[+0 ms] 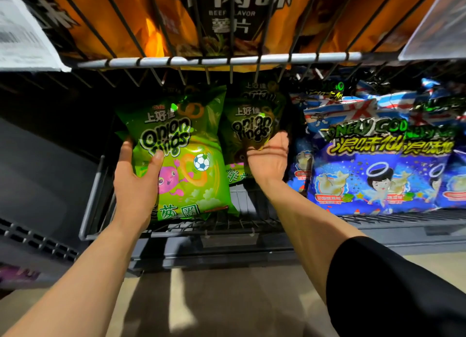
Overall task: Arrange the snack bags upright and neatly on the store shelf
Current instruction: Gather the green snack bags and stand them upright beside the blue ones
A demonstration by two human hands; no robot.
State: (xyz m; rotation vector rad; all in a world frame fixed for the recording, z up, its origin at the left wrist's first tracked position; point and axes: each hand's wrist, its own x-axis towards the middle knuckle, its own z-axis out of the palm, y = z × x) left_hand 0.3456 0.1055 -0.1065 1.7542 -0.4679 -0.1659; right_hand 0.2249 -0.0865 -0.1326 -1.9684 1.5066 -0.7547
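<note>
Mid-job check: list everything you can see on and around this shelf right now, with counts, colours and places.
Front onion rings bag: one, bright green, upright at the left of the lower shelf.
Rear onion rings bags: at least two, darker green, stacked behind and to the right of it.
Blue snack bags: several, blue with white and red tops, right side of the lower shelf.
Beef flavor bags: several, orange and black, on the wire shelf above.
Lower shelf: one, grey grid.
Left hand: grips the front bag's left edge, thumb on its face.
Right hand: fingers reach behind the rear green bags.
</note>
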